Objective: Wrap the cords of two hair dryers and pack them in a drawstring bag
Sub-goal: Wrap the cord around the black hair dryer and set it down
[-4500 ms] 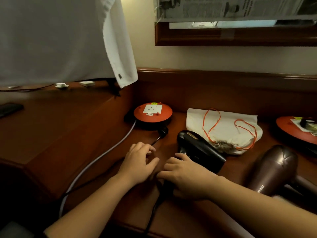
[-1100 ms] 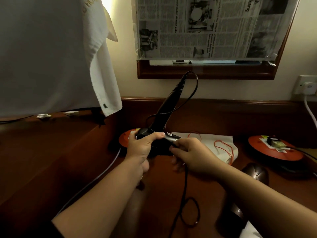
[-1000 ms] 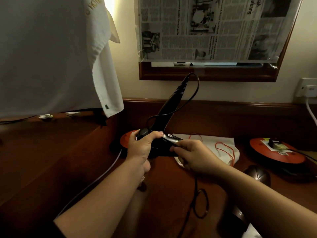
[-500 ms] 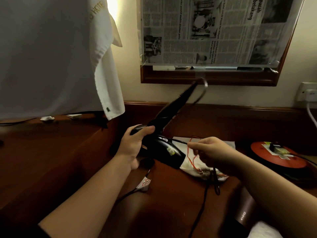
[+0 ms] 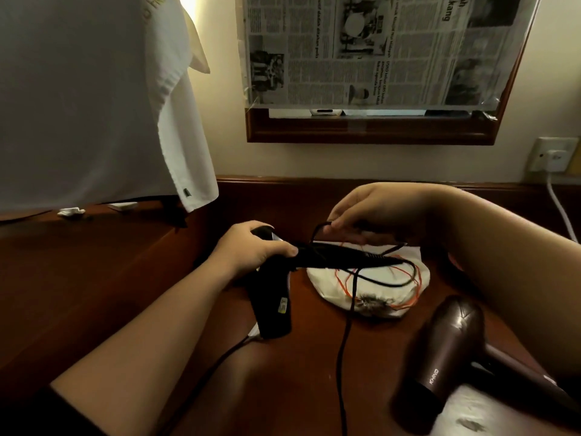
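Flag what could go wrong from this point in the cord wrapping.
1. The black cord loops right over the bag's orange drawstring, so the next turn may snag it and drag the bag.
2. The right hand only pinches the cord while the left hand grips the black dryer; a slip could loosen the turns.
3. A long slack length trails off the desk edge and might catch on the brown dryer.

Single head-worn wide-angle view, looking forward and down from close above the desk point(image 5: 314, 388). Faces the wall, with the newspaper-covered mirror point(image 5: 377, 51) at top and a hanging white cloth point(image 5: 94, 105) at upper left. Both forearms enter from the bottom edge, near the lens. Strong bending of straight lines toward the edges.
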Action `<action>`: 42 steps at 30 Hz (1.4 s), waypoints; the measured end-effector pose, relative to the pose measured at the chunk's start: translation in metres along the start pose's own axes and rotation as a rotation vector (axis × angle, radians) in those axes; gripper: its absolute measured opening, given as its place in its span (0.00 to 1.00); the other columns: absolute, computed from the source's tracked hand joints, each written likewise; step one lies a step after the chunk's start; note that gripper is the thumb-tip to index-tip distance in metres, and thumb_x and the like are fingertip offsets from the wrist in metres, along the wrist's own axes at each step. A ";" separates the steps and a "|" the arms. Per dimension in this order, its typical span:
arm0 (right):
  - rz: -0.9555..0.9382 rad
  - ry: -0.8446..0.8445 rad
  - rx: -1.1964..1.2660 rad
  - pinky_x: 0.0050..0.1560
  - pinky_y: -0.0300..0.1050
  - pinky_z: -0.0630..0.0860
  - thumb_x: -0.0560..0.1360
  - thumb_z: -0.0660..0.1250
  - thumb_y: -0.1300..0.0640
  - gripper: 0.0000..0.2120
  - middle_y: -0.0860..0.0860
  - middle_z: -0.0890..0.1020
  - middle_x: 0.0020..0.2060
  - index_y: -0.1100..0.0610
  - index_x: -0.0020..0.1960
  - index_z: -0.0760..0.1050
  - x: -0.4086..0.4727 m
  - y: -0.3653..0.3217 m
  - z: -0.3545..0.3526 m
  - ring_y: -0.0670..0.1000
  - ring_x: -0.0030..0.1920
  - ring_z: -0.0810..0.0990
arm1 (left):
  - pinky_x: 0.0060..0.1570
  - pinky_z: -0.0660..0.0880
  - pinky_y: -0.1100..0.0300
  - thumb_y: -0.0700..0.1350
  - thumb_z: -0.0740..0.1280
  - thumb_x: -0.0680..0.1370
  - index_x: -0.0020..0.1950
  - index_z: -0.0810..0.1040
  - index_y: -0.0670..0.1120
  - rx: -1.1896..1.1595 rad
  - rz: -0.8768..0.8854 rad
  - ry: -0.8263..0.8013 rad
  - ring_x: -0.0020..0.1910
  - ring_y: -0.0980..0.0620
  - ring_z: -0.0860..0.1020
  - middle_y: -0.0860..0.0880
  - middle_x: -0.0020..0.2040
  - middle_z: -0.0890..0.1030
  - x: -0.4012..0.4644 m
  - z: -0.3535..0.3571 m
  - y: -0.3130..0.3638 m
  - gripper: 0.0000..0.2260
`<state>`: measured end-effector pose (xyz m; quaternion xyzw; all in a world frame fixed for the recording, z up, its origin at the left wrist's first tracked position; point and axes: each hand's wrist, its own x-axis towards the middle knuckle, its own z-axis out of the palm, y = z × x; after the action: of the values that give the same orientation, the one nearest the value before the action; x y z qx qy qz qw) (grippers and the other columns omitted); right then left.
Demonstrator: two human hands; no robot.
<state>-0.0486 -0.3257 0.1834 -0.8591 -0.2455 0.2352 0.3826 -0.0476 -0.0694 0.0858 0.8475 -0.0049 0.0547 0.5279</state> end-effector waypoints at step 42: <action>0.014 0.304 -0.476 0.41 0.41 0.72 0.84 0.56 0.40 0.23 0.43 0.73 0.34 0.57 0.54 0.81 0.027 0.072 0.069 0.47 0.41 0.79 | 0.51 0.84 0.49 0.46 0.84 0.57 0.59 0.84 0.43 -0.370 0.102 -0.174 0.50 0.41 0.87 0.40 0.52 0.87 0.003 -0.029 -0.003 0.30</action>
<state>-0.0520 -0.3142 0.0807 -0.9518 -0.2279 0.0422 0.2008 -0.0465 -0.0418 0.0960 0.7364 -0.1032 0.0062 0.6685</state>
